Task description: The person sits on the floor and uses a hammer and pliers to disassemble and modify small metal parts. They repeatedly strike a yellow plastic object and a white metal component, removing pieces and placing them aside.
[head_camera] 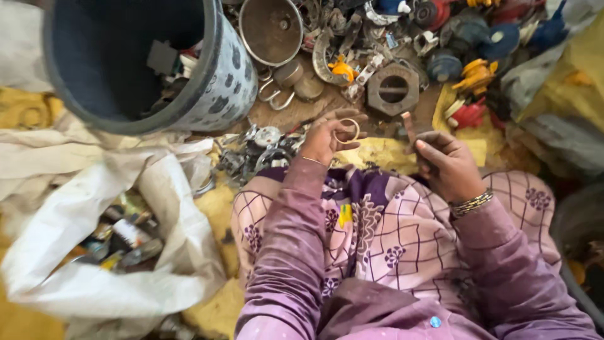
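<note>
My left hand reaches forward over the scrap and pinches a thin round metal ring between its fingers. My right hand rests over my knee, fingers curled around a small slim metal piece that sticks up from it. Both arms wear purple sleeves; bangles circle the right wrist. A heap of small grey metal parts lies just left of the left hand.
A dark bucket tipped on its side holds scrap at the upper left. A white sack with bottles and bits lies open at left. Ahead lie a round pan, a big hexagonal nut, blue, yellow and red plastic parts.
</note>
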A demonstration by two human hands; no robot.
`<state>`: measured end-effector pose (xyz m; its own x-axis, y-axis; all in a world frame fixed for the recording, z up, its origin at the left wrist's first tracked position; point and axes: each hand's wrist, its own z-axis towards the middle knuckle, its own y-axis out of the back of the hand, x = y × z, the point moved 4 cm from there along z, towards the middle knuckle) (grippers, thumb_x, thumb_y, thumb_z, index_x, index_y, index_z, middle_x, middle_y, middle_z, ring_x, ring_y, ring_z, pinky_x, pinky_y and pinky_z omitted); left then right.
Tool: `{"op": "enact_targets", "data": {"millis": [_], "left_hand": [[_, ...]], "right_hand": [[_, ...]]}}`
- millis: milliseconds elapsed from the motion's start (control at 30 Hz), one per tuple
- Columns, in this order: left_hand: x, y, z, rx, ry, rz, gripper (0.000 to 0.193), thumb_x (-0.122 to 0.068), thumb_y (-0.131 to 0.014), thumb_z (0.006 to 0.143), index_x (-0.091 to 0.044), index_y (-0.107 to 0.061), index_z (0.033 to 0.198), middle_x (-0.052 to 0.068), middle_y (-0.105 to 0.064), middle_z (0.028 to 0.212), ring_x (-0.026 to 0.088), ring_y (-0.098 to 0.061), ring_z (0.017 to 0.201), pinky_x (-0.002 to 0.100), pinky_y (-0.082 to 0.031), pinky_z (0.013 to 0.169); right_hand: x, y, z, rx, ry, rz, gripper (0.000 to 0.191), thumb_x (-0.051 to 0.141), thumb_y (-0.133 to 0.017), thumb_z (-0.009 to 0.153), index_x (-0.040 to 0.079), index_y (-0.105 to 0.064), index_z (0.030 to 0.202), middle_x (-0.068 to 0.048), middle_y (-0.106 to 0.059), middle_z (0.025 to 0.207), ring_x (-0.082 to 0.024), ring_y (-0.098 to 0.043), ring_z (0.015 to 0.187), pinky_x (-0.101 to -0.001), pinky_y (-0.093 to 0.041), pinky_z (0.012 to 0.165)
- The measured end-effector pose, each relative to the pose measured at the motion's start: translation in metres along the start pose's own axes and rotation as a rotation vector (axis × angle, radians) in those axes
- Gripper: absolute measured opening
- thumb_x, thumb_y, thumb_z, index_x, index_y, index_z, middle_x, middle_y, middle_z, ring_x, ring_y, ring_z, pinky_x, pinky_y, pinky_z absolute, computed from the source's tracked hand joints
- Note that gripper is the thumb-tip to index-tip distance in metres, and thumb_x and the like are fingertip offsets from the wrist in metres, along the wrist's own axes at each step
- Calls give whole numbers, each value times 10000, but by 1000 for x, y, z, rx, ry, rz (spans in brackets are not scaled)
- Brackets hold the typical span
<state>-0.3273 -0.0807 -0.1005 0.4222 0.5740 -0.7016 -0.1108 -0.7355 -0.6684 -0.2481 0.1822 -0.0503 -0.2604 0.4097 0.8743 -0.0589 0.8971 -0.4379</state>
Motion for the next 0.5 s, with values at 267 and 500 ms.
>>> {"op": "enact_targets", "data": {"millis": [267,500], "left_hand": [[75,-37,-64,-94,28,1,249,-188,-696,935,-75,-701,1157,58,-760,987,173,-729,778,327,-604,607],[109,-37,-53,-197,-106,133,325,-245,-795,935,-19,-739,1162,53,-761,944,106,-687,710,250,-560,576]], "right_hand": [[-7,24,-24,-59,275,-333,139,16,-750,948,42,-743,1084,41,-605,790,-34,-477,640,-198,-355,560],[-34,38,-30,-42,520,-467,196,-26,-750,954,40,-742,1139,72,-611,912,-5,-493,768,-173,-390,662]]}}
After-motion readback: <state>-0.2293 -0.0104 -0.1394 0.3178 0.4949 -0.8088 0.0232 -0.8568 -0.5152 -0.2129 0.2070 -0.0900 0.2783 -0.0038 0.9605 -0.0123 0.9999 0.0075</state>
